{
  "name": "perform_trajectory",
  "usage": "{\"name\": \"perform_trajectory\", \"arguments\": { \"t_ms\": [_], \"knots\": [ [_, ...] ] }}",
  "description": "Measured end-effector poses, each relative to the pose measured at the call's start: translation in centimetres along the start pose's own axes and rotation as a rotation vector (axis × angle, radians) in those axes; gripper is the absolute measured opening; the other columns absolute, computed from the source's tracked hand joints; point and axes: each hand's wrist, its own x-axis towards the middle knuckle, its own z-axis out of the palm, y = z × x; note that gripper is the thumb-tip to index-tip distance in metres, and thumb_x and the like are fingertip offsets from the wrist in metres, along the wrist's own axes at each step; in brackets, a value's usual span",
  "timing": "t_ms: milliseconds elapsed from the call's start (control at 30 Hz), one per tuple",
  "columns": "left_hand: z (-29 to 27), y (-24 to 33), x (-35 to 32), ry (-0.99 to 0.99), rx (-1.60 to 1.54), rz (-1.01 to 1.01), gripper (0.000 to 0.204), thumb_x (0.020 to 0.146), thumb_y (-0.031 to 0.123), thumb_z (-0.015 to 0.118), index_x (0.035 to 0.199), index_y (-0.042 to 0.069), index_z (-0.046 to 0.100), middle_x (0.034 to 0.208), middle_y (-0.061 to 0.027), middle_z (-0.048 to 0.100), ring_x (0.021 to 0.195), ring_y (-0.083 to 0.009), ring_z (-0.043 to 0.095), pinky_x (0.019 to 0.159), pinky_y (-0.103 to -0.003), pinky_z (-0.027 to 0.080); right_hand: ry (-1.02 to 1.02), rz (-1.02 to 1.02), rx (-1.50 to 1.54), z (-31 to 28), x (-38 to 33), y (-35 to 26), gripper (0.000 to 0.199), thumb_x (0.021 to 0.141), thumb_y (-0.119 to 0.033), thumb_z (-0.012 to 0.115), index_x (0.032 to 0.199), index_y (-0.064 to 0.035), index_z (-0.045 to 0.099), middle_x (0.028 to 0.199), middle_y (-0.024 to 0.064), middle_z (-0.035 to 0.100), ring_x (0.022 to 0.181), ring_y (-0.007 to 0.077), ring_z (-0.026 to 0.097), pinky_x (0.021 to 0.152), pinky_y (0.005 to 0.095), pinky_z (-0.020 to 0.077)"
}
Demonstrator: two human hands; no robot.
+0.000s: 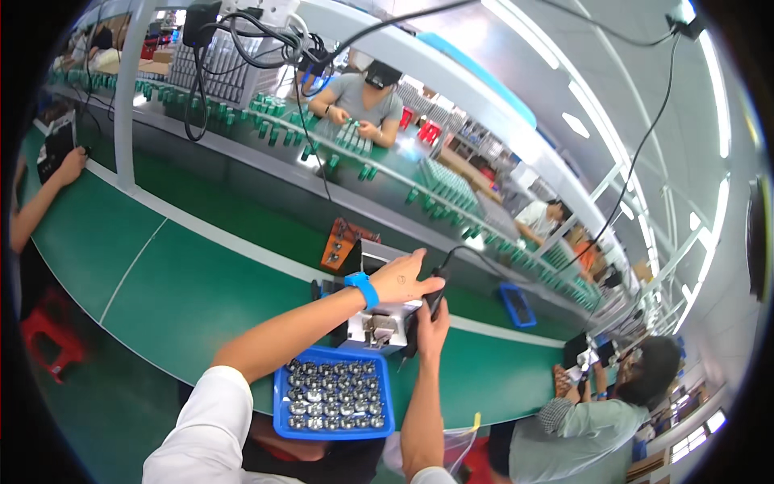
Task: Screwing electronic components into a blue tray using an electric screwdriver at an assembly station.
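Head view: the left hand (401,278) lies open-fingered on the small metal fixture (379,327) on the green desk (201,282); the right hand (432,317) grips a black corded tool (435,295) beside it; the tool looks rigid and light, best held at its body; the blue tray (333,397) of small metal parts sits just before the fixture.

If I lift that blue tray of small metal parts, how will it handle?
The blue tray is probably heavy for its size, being packed with metal parts. The parts look round and loose, so tilting may let them roll or spill. It overhangs the table edge, so a push might tip it.

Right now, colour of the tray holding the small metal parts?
Blue tray, best seen in the head view.
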Motion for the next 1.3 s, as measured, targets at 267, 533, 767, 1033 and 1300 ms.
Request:
{"name": "perform_trajectory", "arguments": {
  "t_ms": [267,533,767,1033,1300],
  "knots": [
    [0.7,1.6,0.6,-0.113,0.015,0.085,0.062,0.089,0.051,0.064,0.115,-0.005,0.055,0.094,-0.0297,0.068,0.091,-0.0471,0.067,0.080,-0.051,0.053,-0.008,-0.138,-0.302,-2.2,-0.8,-1.9,0.032,0.090,-0.017,0.067,0.114,0.0006,0.056,0.081,0.0078,0.064,0.067,0.0154,0.062,0.061,0.0302,0.0494],
    [0.1,2.4,-0.5,-0.157,0.038,0.083,0.054,0.086,0.050,0.064,0.106,0.000,0.059,0.084,-0.0236,0.070,0.083,-0.0439,0.068,0.076,-0.050,0.054,-0.223,-0.191,-0.657,-5.6,-2.6,-7.6,0.050,0.087,-0.024,0.071,0.129,0.0009,0.059,0.090,0.0184,0.070,0.080,0.0284,0.069,0.074,0.0365,0.0534],
    [-0.8,1.2,-0.9,-0.137,0.033,0.098,0.064,0.088,0.053,0.063,0.122,-0.001,0.056,0.086,-0.0212,0.071,0.086,-0.0412,0.068,0.076,-0.051,0.054,-0.103,-0.855,0.208,-15.1,12.5,-32.7,0.036,0.104,-0.028,0.044,0.110,0.0021,0.062,0.085,0.0101,0.065,0.082,0.0174,0.064,0.083,0.0389,0.0548],
    [-1.0,2.0,-0.9,-0.193,0.018,0.100,0.060,0.087,0.050,0.063,0.121,0.001,0.056,0.086,-0.0209,0.071,0.084,-0.0410,0.069,0.076,-0.050,0.054,0.024,-0.662,0.751,-10.6,24.4,-59.0,0.064,0.105,-0.050,0.035,0.137,0.0053,0.039,0.145,0.0307,0.038,0.129,0.0560,0.045,0.111,0.0646,0.0376],
    [-0.3,1.2,-1.4,-0.186,0.091,0.116,0.067,0.091,0.052,0.061,0.128,-0.003,0.051,0.086,-0.0214,0.070,0.086,-0.0405,0.068,0.075,-0.049,0.053,0.776,-1.153,-0.405,-8.7,32.4,-62.0,0.072,0.083,-0.043,0.075,0.135,-0.0006,0.048,0.117,0.0234,0.062,0.109,0.0402,0.062,0.101,0.0477,0.0485]
  ]
}}
